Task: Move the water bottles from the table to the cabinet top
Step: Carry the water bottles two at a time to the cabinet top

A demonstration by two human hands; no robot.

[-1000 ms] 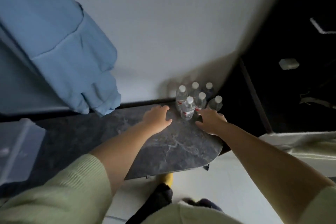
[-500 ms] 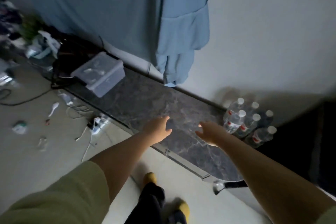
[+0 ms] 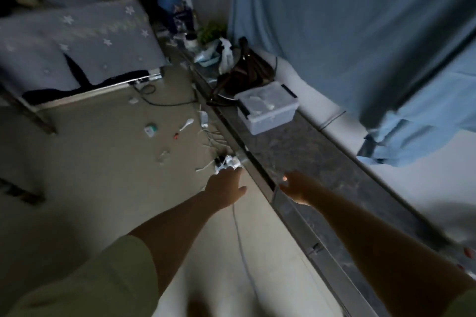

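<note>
the bare left hand (image 3: 226, 189) and bare right hand (image 3: 298, 188) are reaching out with fingers loosely apart, holding nothing, seemingly freed for fetching another bottle, above the dark marbled stone cabinet top (image 3: 322, 162).

The scene is seen from a single head-worn camera, aimed forward and down along the marble cabinet top (image 3: 322, 162) and the floor (image 3: 103, 162) beside it. Both forearms are framed close at the bottom edge; no second view is given.
</note>
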